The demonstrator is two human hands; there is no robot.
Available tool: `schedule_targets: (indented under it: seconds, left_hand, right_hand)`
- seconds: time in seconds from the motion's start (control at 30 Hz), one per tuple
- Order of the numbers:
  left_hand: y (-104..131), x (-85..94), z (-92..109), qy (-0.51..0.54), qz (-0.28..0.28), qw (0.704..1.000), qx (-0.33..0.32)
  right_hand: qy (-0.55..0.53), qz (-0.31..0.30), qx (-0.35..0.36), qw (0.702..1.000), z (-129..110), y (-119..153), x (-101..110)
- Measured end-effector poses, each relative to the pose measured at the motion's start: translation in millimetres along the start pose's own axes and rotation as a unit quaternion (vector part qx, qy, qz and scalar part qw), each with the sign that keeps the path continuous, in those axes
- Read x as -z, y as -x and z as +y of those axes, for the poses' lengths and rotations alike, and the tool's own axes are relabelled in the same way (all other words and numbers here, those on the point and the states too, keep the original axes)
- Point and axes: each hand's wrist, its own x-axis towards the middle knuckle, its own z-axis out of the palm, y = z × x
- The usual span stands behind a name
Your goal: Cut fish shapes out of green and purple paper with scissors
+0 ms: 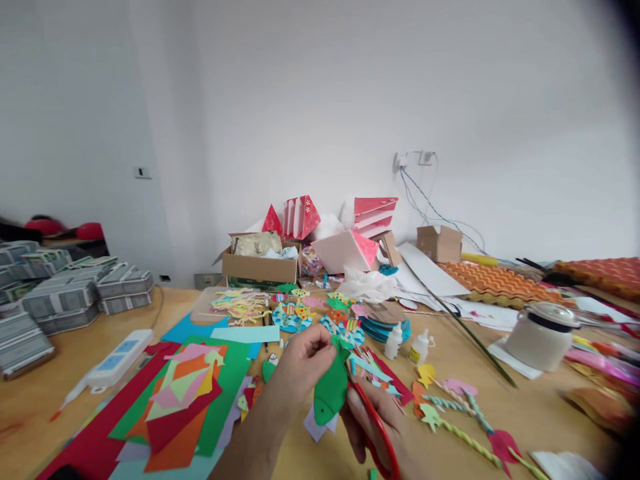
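A green paper fish [331, 390] hangs head-down from my left hand [311, 357], pinched near its tail end. An eye and a curved line are drawn on its lower part. My right hand [373, 420] grips red-handled scissors [381, 430], whose blades meet the fish's right edge just below the tail. How far apart the blades are is hard to make out. Below the fish lies a pale purple paper scrap [314, 427]. Left of my forearm rests a pile of coloured paper pieces [185, 393] on larger green and red sheets.
Behind my hands are decorated paper fish on blue discs [293, 319] and two glue bottles [393, 341]. Braided paper cords [465, 430] and a white lidded pot [540, 340] stand to the right. An open cardboard box [260, 267] sits against the wall; a white power strip [120, 360] lies left.
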Motion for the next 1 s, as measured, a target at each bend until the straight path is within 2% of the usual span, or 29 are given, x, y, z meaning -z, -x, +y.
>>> schedule_targets:
  seconds: [0.13,0.3,0.47,0.73,1.0]
  left_hand:
    - [1.5,-1.6,0.5,0.008,-0.008,1.0,0.007]
    - [3.4,-1.3,2.4,0.02,-0.018,1.0,0.005]
    - [4.2,-1.3,2.5,0.04,-0.029,0.999,0.008]
    - [6.4,-1.8,2.7,0.036,-0.033,0.999,0.004]
    - [3.4,1.3,-0.6,0.018,-0.046,0.999,-0.01]
  right_hand:
    - [-0.005,-0.003,-0.016,1.0,0.3,1.0,-0.7]
    - [-0.007,0.024,0.009,1.0,-5.6,4.0,-3.3]
    - [-0.024,0.021,0.008,0.999,-12.8,5.6,-2.7]
    - [-0.073,0.031,0.001,0.997,-5.6,6.8,-4.3]
    - [-0.055,0.052,0.005,0.997,-5.2,7.8,-6.7]
